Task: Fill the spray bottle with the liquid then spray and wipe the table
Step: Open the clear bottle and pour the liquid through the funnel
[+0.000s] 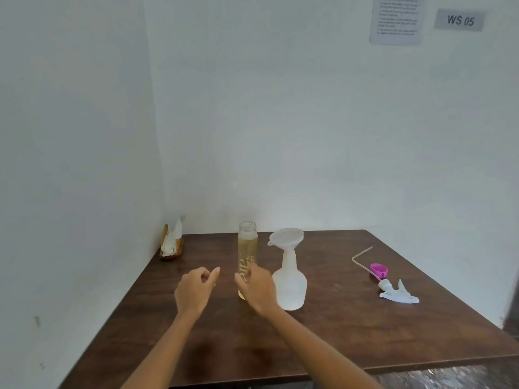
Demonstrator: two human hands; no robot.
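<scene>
- Head view: a dark brown wooden table (337, 332) stands in a corner of white walls.
- A tall clear bottle (247, 248) stands upright near the middle of the table, its cap off, filled most of the way with yellowish liquid.
- Just to its right stands a white translucent spray bottle (290, 287), upright, with a white funnel (286, 237) seated in its neck. Whether there is liquid inside cannot be told.
- The spray head (398, 293), white with a thin dip tube, lies on its side well to the right, apart from the spray bottle.
- A purple cap (379, 270) lies beside the tube.
- A wooden holder with white tissues (172, 244) sits in the far left corner.
- The left hand (193, 290) hovers left of the tall bottle, fingers loosely curled, holding nothing.
- The right hand (257, 287) is in front of the bottle's lower part, blurred, fingers curved toward it; whether it grips the bottle cannot be told.
- A printed sheet (396, 19) and a sign reading "WS 05" (459, 20) hang on the wall.
</scene>
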